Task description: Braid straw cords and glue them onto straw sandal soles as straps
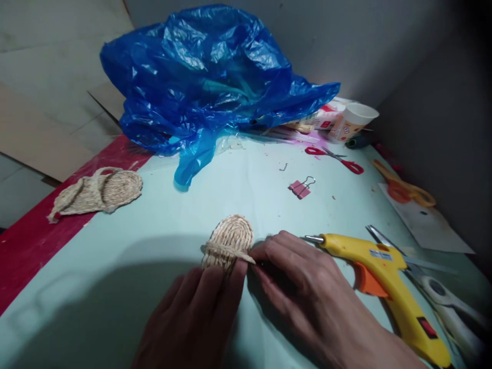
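Observation:
A small woven straw sandal [232, 230] lies on the table in front of me, its rounded end pointing away. A twisted straw strap crosses it, with the loose tip at its right edge. My left hand [196, 302] is closed over the sandal's near part and hides it. At the right edge, my right hand [303, 277] has thumb and forefinger pinched at the end of the strap. Another woven sandal [121, 189], with straps, rests at the left. Close by my right hand lies a yellow glue gun [365, 251] with an orange trigger.
A blue plastic bag [215, 66] fills the back, beside a paper cup [353, 123]. Red-handled scissors [336, 158], a pink binder clip [300, 188] and orange-handled scissors [403, 187] lie on the table. Large grey-handled scissors [434, 287] lie behind the glue gun.

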A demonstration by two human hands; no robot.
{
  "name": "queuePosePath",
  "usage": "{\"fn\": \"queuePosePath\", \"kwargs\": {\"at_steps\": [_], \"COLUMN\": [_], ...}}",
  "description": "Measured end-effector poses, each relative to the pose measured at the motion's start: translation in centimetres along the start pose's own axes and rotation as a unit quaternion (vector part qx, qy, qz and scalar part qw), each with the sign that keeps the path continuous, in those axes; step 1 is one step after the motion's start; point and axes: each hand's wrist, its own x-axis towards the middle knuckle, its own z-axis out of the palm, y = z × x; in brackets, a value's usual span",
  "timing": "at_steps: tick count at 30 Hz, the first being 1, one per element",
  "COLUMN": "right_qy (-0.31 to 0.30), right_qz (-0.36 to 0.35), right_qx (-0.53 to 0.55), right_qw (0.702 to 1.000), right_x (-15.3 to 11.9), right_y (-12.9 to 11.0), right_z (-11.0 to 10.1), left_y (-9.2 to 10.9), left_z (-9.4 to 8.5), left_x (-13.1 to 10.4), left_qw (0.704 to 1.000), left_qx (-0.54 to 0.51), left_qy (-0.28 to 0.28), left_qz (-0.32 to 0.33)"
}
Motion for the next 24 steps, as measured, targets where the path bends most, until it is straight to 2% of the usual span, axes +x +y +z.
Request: {"fn": "queuePosePath", "kwargs": {"at_steps": [8,14,18,20,24], "right_qy": [0.034,0.016,0.034,0.044,0.056], "right_qz": [-0.009,0.036,0.029,0.019,0.014], "right_qx": [0.01,-0.029,-0.03,-0.02,0.005], "right_qw": [0.999,0.999,0.999,0.999,0.998], "right_x": [-0.2,-1.0,-1.5,-1.3,-0.2], "right_y": [1.0,0.8,0.1,-0.4,-0.8], "right_z": [1.3,-0.5,-1.0,-0.7,0.4], "left_y": [0.0,0.1,0.2,0.2,0.1], "left_z": [-1.0,-0.9,-1.0,-1.0,-0.4], "left_x": [0.8,0.8,1.3,1.4,1.1], "left_qw": [0.998,0.994,0.997,0.996,0.993], "left_qx": [0.018,0.032,0.055,0.076,0.086], "left_qy": [0.016,0.061,0.001,-0.007,0.05], "left_qz": [0.056,0.085,0.05,0.045,0.069]}}
